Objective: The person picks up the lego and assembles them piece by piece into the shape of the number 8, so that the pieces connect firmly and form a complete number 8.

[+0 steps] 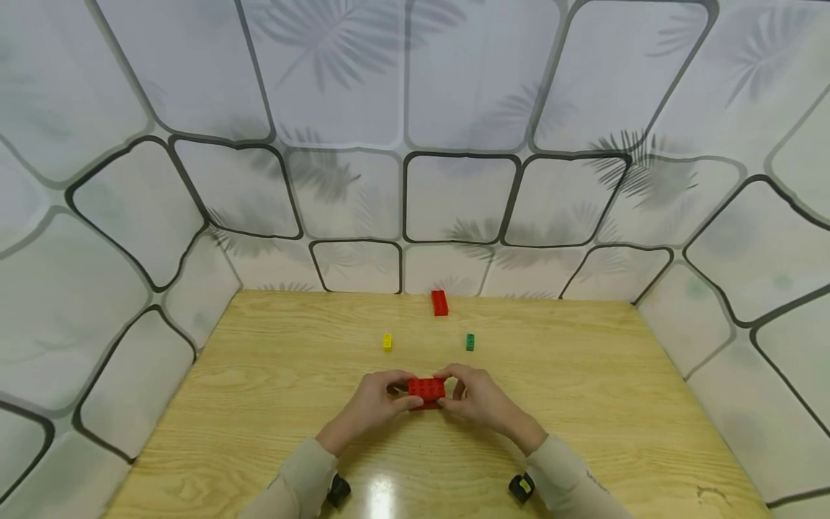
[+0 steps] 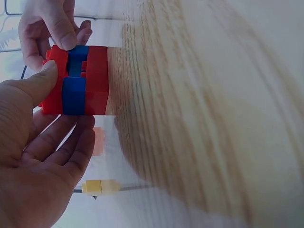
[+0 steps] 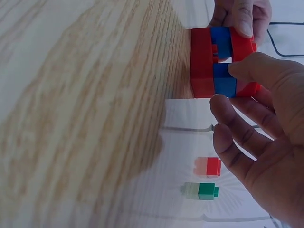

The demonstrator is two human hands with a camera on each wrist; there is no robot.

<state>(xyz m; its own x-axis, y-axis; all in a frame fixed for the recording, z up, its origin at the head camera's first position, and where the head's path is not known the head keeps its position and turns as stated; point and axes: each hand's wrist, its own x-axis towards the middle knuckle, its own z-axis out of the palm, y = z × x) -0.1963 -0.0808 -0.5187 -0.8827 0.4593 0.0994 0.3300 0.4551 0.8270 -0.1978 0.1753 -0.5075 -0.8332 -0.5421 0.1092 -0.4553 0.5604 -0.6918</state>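
A small stack of toy building bricks stands on the table in front of me. Its top is a red brick (image 1: 426,388) with studs. Below that sit two blue bricks (image 2: 74,95) with a gap between them, on a lower red brick (image 2: 97,80). My left hand (image 1: 379,393) pinches the left end of the upper red brick, thumb on the near side. At the right end, my right hand (image 1: 480,395) pinches the same brick between thumb and fingers. The right wrist view shows the thumb also reaching a blue brick (image 3: 224,80).
Beyond the hands lie a small yellow brick (image 1: 387,342) on the left and a small green brick (image 1: 470,342) on the right. Farther back is a long red brick (image 1: 439,303). A patterned cloth wall (image 1: 363,267) rises at the wooden table's (image 1: 279,375) back edge.
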